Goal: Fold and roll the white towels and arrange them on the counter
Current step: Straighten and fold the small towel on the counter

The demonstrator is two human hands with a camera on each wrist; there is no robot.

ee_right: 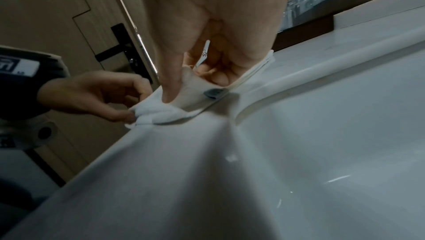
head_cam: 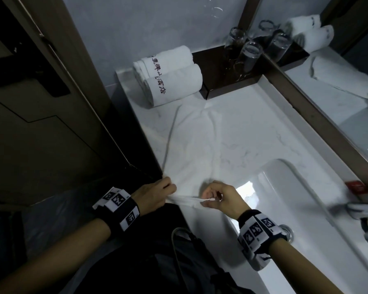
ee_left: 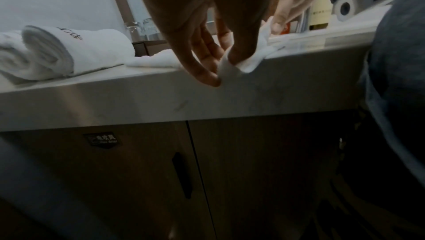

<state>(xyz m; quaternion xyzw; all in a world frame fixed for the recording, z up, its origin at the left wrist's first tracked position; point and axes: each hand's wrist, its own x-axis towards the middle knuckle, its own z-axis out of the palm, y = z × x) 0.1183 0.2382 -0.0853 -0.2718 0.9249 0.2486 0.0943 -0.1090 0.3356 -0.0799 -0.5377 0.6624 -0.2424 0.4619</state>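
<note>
towel [head_cam: 191, 145] | near edge pinched: left hand [head_cam: 155, 193], right hand [head_cam: 219, 198]

A towel [head_cam: 191, 141] lies spread on the counter [head_cam: 253, 128], its near edge at the counter's front edge, where the left hand [head_cam: 155, 193] pinches its left corner and the right hand [head_cam: 219, 198] pinches it just to the right. Behind the spread towel, at the counter's far left corner, two rolled towels [head_cam: 170, 75] lie side by side and touching, and to their right a tray [head_cam: 212, 66] holds upturned glasses [head_cam: 250, 55] against the mirror [head_cam: 336, 85]. The sink [head_cam: 285, 209] is set into the counter to the right of the hands, with a door [head_cam: 40, 98] to the left of the counter.
</note>
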